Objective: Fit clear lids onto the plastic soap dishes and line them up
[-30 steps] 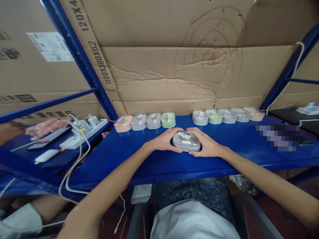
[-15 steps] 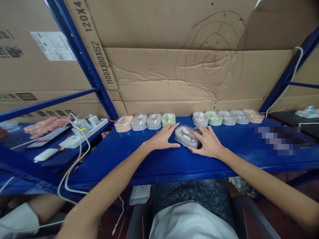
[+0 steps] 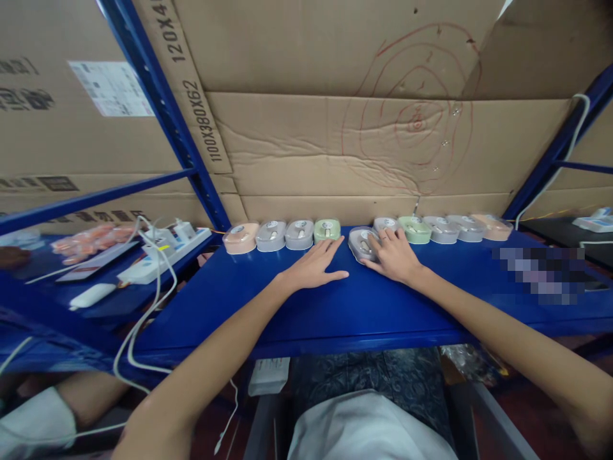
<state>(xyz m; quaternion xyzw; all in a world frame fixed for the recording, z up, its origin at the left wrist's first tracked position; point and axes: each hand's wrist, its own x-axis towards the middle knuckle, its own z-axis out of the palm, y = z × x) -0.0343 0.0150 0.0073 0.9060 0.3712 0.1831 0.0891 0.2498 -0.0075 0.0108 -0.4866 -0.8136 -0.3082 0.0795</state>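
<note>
My right hand (image 3: pixel 395 255) has its thumb and fingers on the right side of a small grey rounded plastic box (image 3: pixel 359 241) with a clear lid, which sits tilted on the blue shelf. Its fingertips also reach across the front of another grey box (image 3: pixel 384 225) behind. To the left, my left hand (image 3: pixel 311 263) is open and holds nothing, fingers stretched just in front of a pale green box (image 3: pixel 327 230). Several such boxes stand along the back: a peach box (image 3: pixel 240 238) heads the left group, and a green box (image 3: pixel 414 230) stands in the right group.
Blue posts (image 3: pixel 170 102) and a cardboard wall (image 3: pixel 287 140) with red rings frame the blue shelf (image 3: pixel 306 313). A white power strip (image 3: pixel 165 255) with cables lies at the left beside bagged orange pieces (image 3: pixel 96 241). A blurred patch (image 3: pixel 539 275) covers something at the right.
The grey box has moved back toward the row with my right hand on it. My left hand no longer flanks it and lies a little flatter. The view has shifted slightly.
</note>
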